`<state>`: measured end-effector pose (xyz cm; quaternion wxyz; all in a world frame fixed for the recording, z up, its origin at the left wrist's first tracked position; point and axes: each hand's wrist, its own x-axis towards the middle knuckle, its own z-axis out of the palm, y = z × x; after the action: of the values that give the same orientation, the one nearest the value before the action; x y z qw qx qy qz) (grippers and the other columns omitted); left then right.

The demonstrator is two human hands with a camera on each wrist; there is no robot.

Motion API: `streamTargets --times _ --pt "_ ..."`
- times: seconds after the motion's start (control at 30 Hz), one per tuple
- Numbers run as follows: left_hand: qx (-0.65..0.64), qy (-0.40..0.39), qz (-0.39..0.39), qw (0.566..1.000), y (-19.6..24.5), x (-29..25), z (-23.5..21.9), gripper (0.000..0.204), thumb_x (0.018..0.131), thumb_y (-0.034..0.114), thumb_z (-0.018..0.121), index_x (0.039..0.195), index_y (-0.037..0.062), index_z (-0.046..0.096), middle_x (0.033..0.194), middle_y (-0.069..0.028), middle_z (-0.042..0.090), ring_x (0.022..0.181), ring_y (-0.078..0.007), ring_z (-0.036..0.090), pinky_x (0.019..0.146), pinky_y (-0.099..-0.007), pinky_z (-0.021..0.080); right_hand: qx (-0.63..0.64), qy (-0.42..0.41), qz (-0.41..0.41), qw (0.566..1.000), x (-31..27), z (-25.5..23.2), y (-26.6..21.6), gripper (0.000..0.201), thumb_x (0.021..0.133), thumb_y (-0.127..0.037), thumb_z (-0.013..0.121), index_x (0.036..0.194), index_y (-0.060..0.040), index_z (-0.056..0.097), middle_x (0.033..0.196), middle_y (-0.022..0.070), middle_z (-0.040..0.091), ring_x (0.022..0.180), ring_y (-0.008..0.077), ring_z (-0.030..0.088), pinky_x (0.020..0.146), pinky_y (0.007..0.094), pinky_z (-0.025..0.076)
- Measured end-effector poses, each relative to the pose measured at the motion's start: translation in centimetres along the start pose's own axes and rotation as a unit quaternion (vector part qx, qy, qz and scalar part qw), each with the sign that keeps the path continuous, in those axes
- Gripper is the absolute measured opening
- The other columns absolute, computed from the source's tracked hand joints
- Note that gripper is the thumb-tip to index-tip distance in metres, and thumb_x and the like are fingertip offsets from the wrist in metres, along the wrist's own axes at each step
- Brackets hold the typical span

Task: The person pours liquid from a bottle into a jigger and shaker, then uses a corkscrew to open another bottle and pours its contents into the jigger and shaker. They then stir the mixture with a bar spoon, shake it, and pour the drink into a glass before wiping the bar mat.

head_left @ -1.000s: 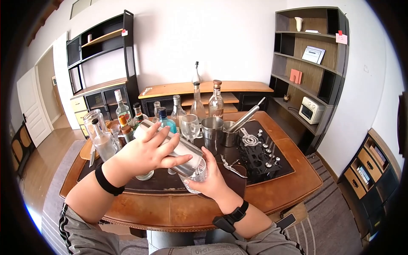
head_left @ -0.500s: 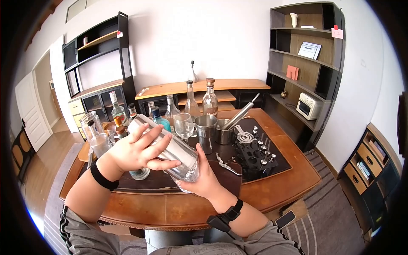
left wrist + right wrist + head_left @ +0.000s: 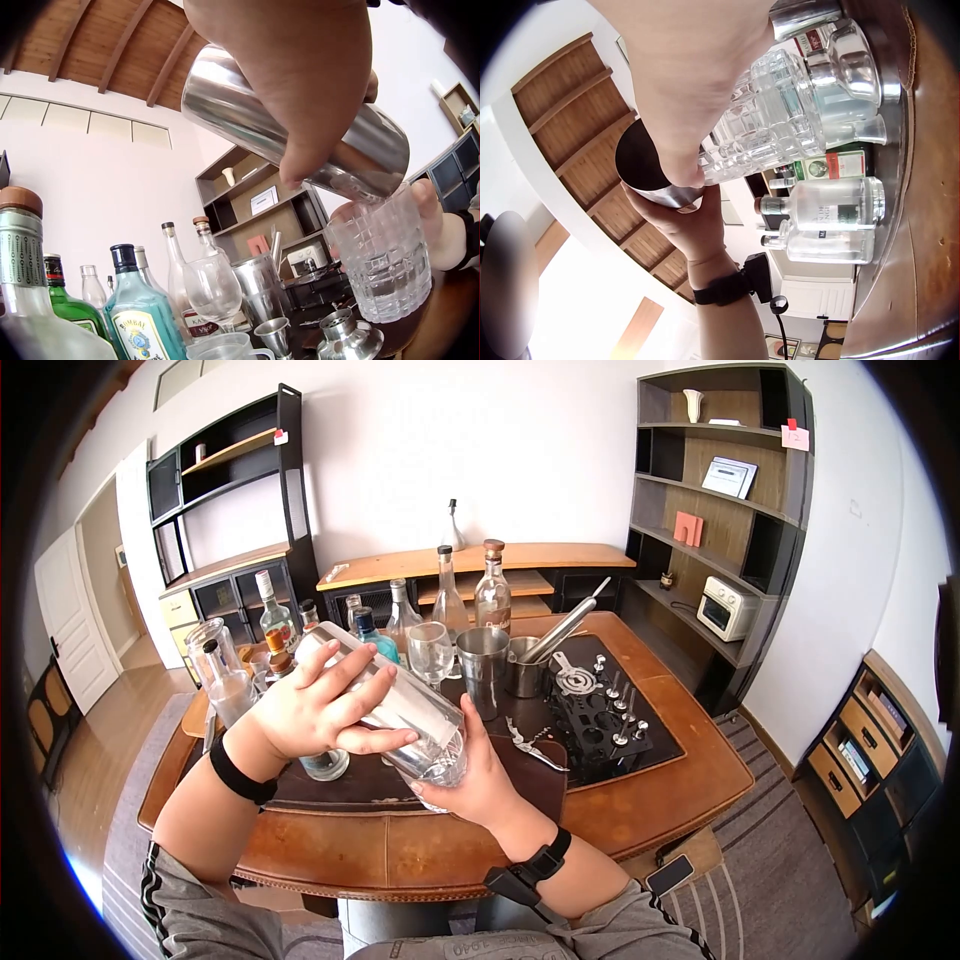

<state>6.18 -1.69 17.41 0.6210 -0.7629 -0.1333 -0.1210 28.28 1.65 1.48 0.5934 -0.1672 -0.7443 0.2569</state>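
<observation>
Bright, soft light overall; the wall (image 3: 470, 450) looks nearly washed out in the head view, which bows hard toward black rounded edges with a blue-violet flare lower left. Left wrist also bright, strong highlights on the metal cup (image 3: 221, 105), small glints on the glass (image 3: 386, 262), dark corners. Right wrist has blown-out white lower left, a blurred shape (image 3: 508, 285) at the left edge, sheen on the table (image 3: 937, 225).

The left grip (image 3: 300, 86) hides part of the shaker (image 3: 232, 97); the left wrist view cuts off a brown-capped bottle (image 3: 30, 296).
</observation>
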Motion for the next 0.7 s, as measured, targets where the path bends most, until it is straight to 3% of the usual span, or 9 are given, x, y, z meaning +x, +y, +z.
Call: streamTargets --times 0.2,0.33,0.43,0.47,0.5,0.57,0.6,0.63,0.7 --pt "-0.033 -0.009 -0.016 0.999 0.8 -0.8 0.0 0.063 0.086 0.027 0.062 0.139 0.0445 0.034 0.122 -0.0055 0.056 0.107 -0.0266 0.061 0.105 -0.0512 0.035 -0.027 -0.012 0.001 1.000 0.0 0.0 -0.5 0.117 0.065 -0.019 0.086 0.152 -0.0036 0.010 0.134 0.0273 0.042 0.123 0.0389 0.050 0.103 0.0451 0.042" --pt "-0.099 -0.042 -0.121 0.987 1.1 -1.6 -1.0 0.061 0.081 0.022 0.064 0.134 0.0433 0.042 0.122 -0.0094 0.058 0.108 -0.0273 0.061 0.102 -0.0520 0.039 0.017 0.001 0.018 1.000 -0.5 0.4 0.3 0.118 0.064 -0.017 0.087 0.152 -0.0027 0.010 0.131 0.0242 0.044 0.119 0.0351 0.052 0.100 0.0423 0.045" --pt "-0.240 0.014 -0.270 0.932 0.2 -1.5 -1.4 0.091 0.057 0.022 0.085 0.138 0.0195 0.044 0.121 -0.0150 0.059 0.107 -0.0311 0.060 0.103 -0.0547 0.035 -0.006 -0.001 -0.016 1.000 -0.5 0.1 0.4 0.118 0.064 -0.016 0.087 0.152 -0.0017 0.010 0.129 0.0226 0.045 0.116 0.0333 0.054 0.099 0.0417 0.045" --pt "-0.243 0.032 -0.320 0.915 0.2 -1.7 -0.9 0.102 0.051 0.022 0.089 0.139 0.0061 0.041 0.123 -0.0174 0.058 0.110 -0.0358 0.059 0.103 -0.0554 0.034 0.006 0.007 -0.007 1.000 -0.5 0.2 0.4 0.118 0.063 -0.016 0.087 0.152 -0.0011 0.011 0.127 0.0219 0.046 0.114 0.0319 0.055 0.098 0.0417 0.046" --pt "-0.260 0.010 -0.397 0.880 0.2 -1.7 -1.2 0.105 0.055 0.021 0.089 0.143 0.0028 0.035 0.131 -0.0181 0.052 0.119 -0.0346 0.054 0.106 -0.0515 0.034 -0.008 0.005 -0.008 1.000 -0.5 0.1 0.1 0.117 0.064 -0.014 0.087 0.152 -0.0019 0.011 0.126 0.0210 0.047 0.113 0.0310 0.056 0.099 0.0417 0.046" --pt "-0.478 0.138 -0.548 0.673 0.3 -0.8 -0.9 0.110 0.057 0.019 0.089 0.147 0.0027 0.027 0.141 -0.0184 0.044 0.129 -0.0306 0.046 0.109 -0.0458 0.033 0.000 -0.017 -0.001 1.000 -0.4 0.1 0.0 0.121 0.064 -0.005 0.084 0.153 -0.0035 0.002 0.124 0.0166 0.045 0.114 0.0285 0.056 0.101 0.0433 0.044" --pt "-0.509 0.132 -0.578 0.623 -0.1 -1.4 -0.8 0.112 0.059 0.018 0.089 0.148 0.0023 0.023 0.143 -0.0175 0.040 0.132 -0.0275 0.041 0.111 -0.0415 0.033 0.002 -0.019 -0.005 1.000 -0.4 0.1 0.0 0.121 0.064 -0.005 0.084 0.153 -0.0036 0.002 0.124 0.0166 0.045 0.114 0.0287 0.057 0.101 0.0433 0.044" --pt "-0.515 0.172 -0.591 0.597 0.1 -1.7 -0.7 0.110 0.060 0.017 0.088 0.148 0.0025 0.023 0.138 -0.0165 0.044 0.128 -0.0285 0.045 0.108 -0.0417 0.037 0.002 -0.021 -0.009 1.000 -0.3 0.1 0.1 0.121 0.064 -0.005 0.084 0.153 -0.0038 0.002 0.124 0.0166 0.045 0.115 0.0288 0.057 0.101 0.0433 0.045" --pt "-0.559 0.251 -0.612 0.500 0.5 -1.0 -1.9 0.110 0.060 0.016 0.088 0.148 0.0033 0.023 0.134 -0.0147 0.047 0.124 -0.0274 0.048 0.104 -0.0412 0.041 0.000 -0.022 -0.007 1.000 -0.4 0.1 0.1 0.121 0.065 -0.005 0.084 0.153 -0.0040 0.002 0.125 0.0167 0.045 0.115 0.0293 0.057 0.101 0.0434 0.045"
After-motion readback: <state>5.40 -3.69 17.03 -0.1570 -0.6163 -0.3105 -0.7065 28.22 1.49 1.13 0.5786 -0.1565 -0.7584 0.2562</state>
